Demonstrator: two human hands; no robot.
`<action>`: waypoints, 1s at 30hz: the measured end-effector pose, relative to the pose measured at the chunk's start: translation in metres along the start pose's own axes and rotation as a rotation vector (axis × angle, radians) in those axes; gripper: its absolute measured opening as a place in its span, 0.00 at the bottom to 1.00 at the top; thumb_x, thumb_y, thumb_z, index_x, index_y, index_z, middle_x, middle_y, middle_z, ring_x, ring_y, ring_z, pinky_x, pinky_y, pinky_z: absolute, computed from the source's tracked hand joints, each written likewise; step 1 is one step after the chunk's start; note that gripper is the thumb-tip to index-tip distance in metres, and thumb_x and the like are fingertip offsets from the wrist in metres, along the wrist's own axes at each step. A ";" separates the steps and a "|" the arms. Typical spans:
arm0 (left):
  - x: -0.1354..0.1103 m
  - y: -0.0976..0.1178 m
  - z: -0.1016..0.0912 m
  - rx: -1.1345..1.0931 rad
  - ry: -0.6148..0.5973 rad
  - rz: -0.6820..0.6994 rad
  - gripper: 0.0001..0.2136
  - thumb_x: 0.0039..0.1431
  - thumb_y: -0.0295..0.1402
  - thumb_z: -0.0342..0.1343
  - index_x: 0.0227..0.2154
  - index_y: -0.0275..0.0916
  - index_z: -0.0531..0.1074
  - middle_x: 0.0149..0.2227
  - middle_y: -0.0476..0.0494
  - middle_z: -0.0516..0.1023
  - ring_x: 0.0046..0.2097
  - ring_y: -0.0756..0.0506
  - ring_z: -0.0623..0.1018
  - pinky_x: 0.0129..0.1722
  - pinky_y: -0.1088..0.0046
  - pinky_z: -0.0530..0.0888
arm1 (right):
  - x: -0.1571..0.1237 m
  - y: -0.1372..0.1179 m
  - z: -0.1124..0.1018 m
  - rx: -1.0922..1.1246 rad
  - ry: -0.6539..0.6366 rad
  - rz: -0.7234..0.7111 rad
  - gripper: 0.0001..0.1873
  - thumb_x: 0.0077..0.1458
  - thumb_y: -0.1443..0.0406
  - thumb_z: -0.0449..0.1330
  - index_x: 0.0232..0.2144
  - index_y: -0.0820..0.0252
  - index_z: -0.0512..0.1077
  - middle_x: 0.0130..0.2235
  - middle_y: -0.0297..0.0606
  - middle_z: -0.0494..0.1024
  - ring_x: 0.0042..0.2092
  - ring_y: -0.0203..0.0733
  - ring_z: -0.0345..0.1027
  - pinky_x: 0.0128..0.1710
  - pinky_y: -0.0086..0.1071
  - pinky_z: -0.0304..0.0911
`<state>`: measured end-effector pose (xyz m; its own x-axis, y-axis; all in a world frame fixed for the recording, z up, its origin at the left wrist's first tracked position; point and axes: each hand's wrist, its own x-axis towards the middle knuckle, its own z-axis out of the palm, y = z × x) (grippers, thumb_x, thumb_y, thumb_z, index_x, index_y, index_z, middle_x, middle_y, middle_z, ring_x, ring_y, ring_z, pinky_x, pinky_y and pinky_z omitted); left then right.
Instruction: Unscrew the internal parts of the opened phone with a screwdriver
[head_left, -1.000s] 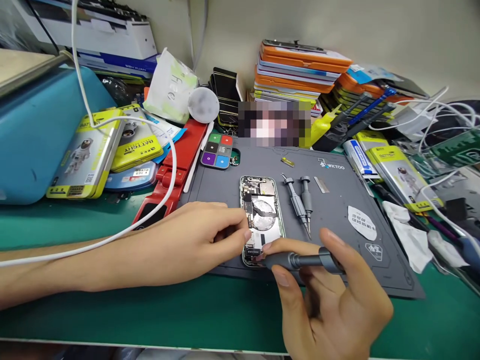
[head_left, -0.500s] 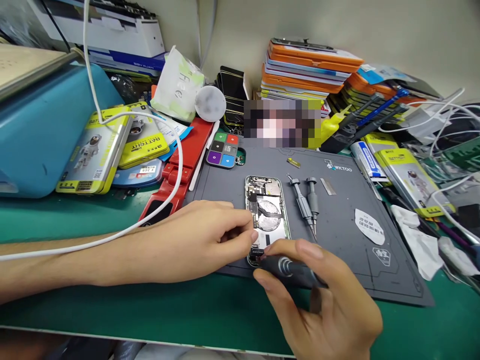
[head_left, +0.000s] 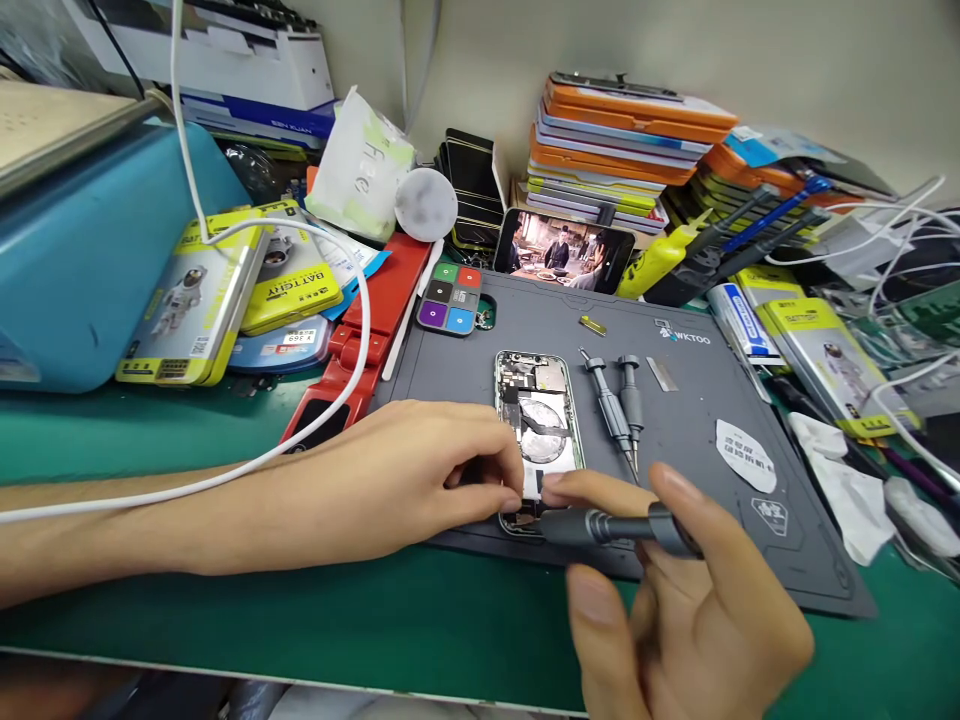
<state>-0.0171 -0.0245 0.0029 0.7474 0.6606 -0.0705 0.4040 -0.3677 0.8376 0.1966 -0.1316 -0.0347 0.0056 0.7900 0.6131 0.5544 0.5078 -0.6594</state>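
An opened smartphone [head_left: 541,410] lies on the grey work mat, its inner parts and a round coil exposed. My left hand [head_left: 457,470] rests along its lower left side, fingers curled and fingertips pinched together over the lower part; anything between them is too small to make out. In my right hand [head_left: 697,590] is a grey screwdriver [head_left: 585,527], held nearly level, its front end at the phone's bottom edge. The thumb stands off the handle, while the forefinger lies along its far end. Another fingertip is close to the left fingertips.
Two screwdrivers [head_left: 611,405] lie right of the phone, near a small metal blade [head_left: 662,374]. A coloured screw pad [head_left: 448,298] is upper left. A propped phone [head_left: 562,250] plays video at the back. A white cable [head_left: 366,320] crosses over my left forearm.
My right hand has shifted right, and its thumb has come away from the screwdriver, which now lies more level. My left hand stays by the phone's lower end. The view has moved slightly.
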 end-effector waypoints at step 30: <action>0.000 0.008 -0.001 0.082 -0.061 -0.103 0.10 0.79 0.39 0.51 0.41 0.47 0.74 0.36 0.55 0.79 0.39 0.47 0.77 0.37 0.72 0.65 | 0.011 0.000 -0.002 -0.137 0.084 -0.010 0.27 0.64 0.75 0.65 0.64 0.62 0.70 0.39 0.41 0.83 0.38 0.41 0.84 0.40 0.30 0.82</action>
<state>-0.0149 -0.0265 0.0099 0.7296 0.6573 -0.1889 0.5201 -0.3539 0.7773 0.1979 -0.1235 -0.0272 0.0659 0.7507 0.6574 0.6634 0.4592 -0.5909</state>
